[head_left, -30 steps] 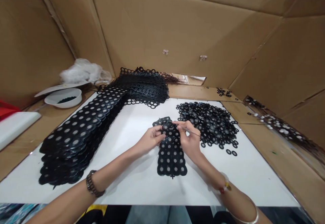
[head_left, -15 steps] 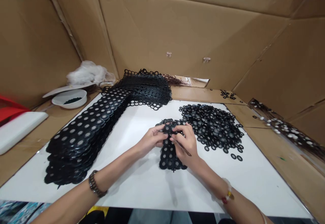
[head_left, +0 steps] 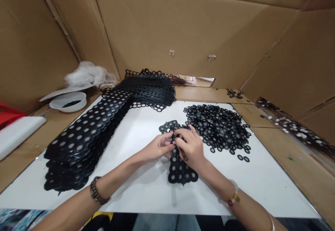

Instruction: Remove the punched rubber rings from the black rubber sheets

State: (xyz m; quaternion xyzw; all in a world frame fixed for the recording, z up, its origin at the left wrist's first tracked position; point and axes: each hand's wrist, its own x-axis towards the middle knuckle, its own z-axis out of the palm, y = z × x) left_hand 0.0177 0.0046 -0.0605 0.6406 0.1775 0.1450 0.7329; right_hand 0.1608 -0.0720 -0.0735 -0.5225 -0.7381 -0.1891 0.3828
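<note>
A small black sheet of joined rings (head_left: 180, 170) lies on the white table top (head_left: 146, 185) in front of me. My left hand (head_left: 157, 149) pinches the sheet's left edge near its far end, fingers closed. My right hand (head_left: 191, 147) is closed over the same spot from the right, fingertips pressed on the rings beside the left hand. A thin stick shows under the right palm; I cannot tell whether it is gripped. A heap of loose black rings (head_left: 217, 126) lies just right of the hands.
A long stack of black ring sheets (head_left: 86, 136) runs along the left, with emptied lattice sheets (head_left: 150, 88) behind it. A white bowl (head_left: 68, 101) and crumpled plastic (head_left: 85, 74) sit far left. Cardboard walls (head_left: 183, 25) enclose the table. More ring scraps (head_left: 295, 129) lie right.
My right hand has moved from the sheet's far right edge over onto its middle, closing against my left hand. The sheet has shifted a little toward me.
</note>
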